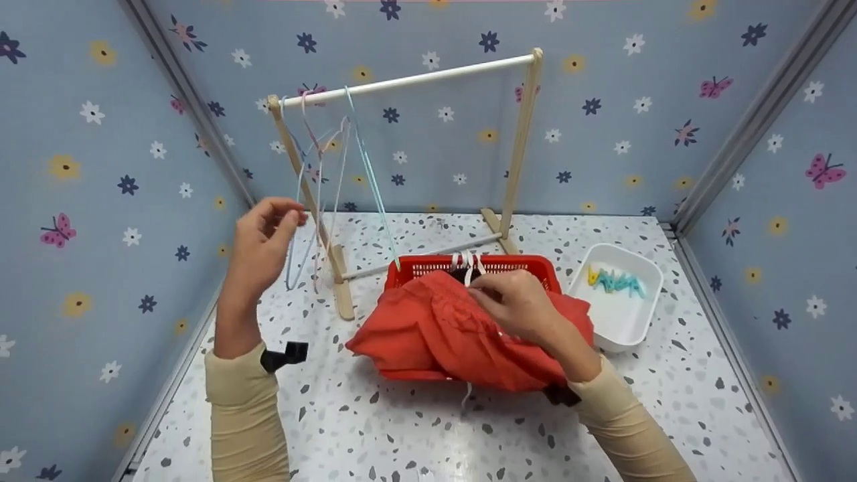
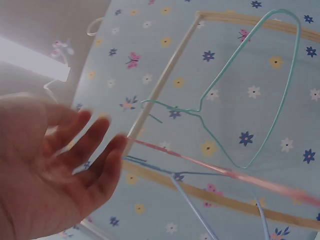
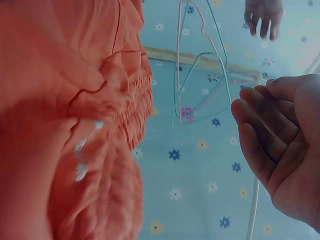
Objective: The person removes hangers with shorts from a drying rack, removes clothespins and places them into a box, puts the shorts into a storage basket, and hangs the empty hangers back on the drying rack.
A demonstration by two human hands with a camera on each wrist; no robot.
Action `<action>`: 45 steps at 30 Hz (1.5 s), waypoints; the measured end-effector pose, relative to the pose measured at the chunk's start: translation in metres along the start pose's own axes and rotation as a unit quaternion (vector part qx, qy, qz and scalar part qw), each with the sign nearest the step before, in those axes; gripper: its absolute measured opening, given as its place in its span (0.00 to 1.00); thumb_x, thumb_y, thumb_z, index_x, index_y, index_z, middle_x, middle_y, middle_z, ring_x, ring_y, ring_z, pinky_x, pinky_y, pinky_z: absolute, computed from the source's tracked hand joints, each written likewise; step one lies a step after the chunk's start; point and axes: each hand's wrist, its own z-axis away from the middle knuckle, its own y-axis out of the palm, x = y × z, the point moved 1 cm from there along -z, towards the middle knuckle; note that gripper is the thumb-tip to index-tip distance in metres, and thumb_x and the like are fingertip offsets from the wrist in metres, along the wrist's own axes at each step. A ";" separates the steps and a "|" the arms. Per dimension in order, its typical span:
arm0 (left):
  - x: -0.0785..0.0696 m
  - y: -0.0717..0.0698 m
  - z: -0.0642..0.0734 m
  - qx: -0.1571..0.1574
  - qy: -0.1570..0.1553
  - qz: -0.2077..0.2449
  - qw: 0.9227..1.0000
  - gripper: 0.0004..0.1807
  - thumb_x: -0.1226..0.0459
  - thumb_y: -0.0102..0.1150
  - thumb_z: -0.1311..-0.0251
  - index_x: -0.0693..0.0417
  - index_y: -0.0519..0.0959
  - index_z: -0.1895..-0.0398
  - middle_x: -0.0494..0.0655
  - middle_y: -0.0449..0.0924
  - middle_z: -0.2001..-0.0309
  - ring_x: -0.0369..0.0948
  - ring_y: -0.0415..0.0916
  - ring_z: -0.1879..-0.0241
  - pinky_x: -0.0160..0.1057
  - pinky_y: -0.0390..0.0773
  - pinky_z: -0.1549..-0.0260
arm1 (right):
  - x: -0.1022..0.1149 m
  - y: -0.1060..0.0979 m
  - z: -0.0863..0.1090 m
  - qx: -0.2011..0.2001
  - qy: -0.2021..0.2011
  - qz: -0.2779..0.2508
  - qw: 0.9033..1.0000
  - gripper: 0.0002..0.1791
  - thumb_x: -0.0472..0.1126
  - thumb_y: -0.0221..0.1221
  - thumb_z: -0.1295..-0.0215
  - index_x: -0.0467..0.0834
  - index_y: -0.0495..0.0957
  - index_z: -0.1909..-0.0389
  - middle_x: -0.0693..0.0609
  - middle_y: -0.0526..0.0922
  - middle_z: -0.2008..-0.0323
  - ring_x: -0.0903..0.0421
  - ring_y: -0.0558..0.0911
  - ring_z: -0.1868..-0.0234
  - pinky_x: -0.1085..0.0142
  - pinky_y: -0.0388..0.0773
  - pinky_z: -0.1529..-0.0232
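In the head view my left hand (image 1: 262, 241) is raised beside the hangers on the rack, fingers loosely bent with nothing between them. Nearest to it are a blue hanger (image 2: 195, 207) and a pink hanger (image 2: 200, 163); its fingertips overlap their hooks in the left wrist view. A teal hanger (image 1: 370, 171) hangs farther right along the rod. My right hand (image 1: 519, 304) hovers over a red garment (image 1: 428, 328) with a gathered band, draped across a red basket (image 1: 535, 262). In the right wrist view its fingers (image 3: 257, 145) are relaxed and hold nothing.
The rack has a white rod (image 1: 435, 77) between wooden posts (image 1: 519, 154). White hanger hooks (image 1: 466, 260) stick up at the basket's back edge. To the right stands a white bin (image 1: 619, 328) with yellow and teal clothespins (image 1: 619, 282). Patterned walls enclose the speckled table (image 1: 375, 435).
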 end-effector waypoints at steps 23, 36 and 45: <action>0.112 0.080 0.139 0.292 -0.174 0.065 0.938 0.13 0.68 0.46 0.27 0.69 0.75 0.48 0.65 0.77 0.58 0.59 0.78 0.58 0.44 0.76 0.59 | -0.041 -0.046 0.133 -0.038 0.291 -0.009 0.956 0.15 0.41 0.67 0.38 0.39 0.81 0.53 0.49 0.82 0.57 0.50 0.80 0.60 0.57 0.78 0.58; 0.133 0.111 0.155 0.180 -0.191 0.019 0.965 0.25 0.68 0.58 0.35 0.65 0.69 0.36 0.66 0.54 0.30 0.59 0.54 0.32 0.59 0.60 0.38 | -0.056 -0.009 0.154 0.075 0.389 0.023 0.918 0.45 0.48 0.74 0.51 0.29 0.65 0.38 0.30 0.72 0.48 0.36 0.72 0.48 0.42 0.68 0.46; 0.132 0.138 0.130 0.130 -0.160 -0.045 0.978 0.25 0.72 0.63 0.41 0.66 0.72 0.39 0.70 0.58 0.32 0.61 0.55 0.32 0.55 0.58 0.36 | -0.066 -0.002 0.135 -0.030 0.385 0.039 0.922 0.16 0.33 0.72 0.50 0.35 0.80 0.60 0.42 0.83 0.65 0.45 0.81 0.62 0.51 0.76 0.58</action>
